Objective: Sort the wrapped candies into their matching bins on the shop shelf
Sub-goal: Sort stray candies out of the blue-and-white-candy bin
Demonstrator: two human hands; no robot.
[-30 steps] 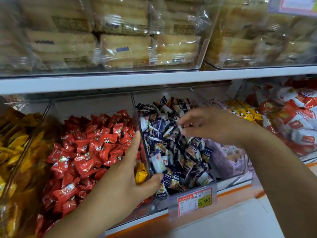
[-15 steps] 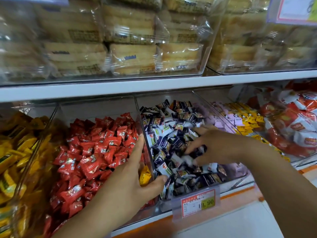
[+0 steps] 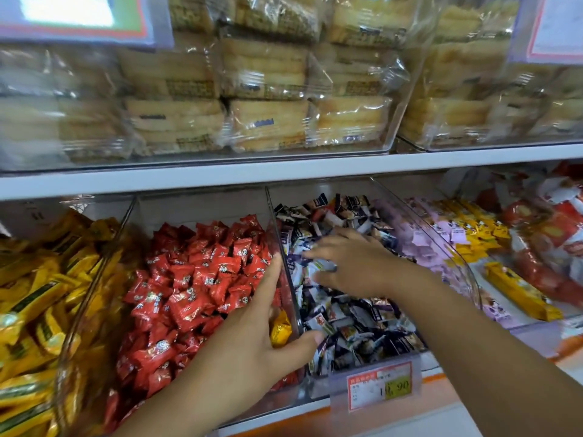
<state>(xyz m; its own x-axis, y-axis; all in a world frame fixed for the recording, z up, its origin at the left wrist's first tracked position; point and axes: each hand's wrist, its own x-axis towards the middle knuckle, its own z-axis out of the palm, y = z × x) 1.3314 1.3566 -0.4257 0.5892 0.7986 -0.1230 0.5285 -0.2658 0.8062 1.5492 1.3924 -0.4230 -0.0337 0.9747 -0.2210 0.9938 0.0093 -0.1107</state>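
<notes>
On the shelf [image 3: 220, 176], 1 yellow candy [image 3: 280, 331] lies in the red bin [image 3: 202, 206] just beside the straight-fingered, empty left hand [image 3: 249, 345].

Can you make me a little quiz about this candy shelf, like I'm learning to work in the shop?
1. What colour is the lone candy lying among the red candies, right beside the left hand?
2. True or false: the right hand is digging in the red candies.
3. The price tag hangs on the front of which bin?
A. the red candies
B. the dark-and-white candies
C. the packs on the top shelf

Key: 1. yellow. 2. false, it is in the dark-and-white candies. 3. B.
</notes>
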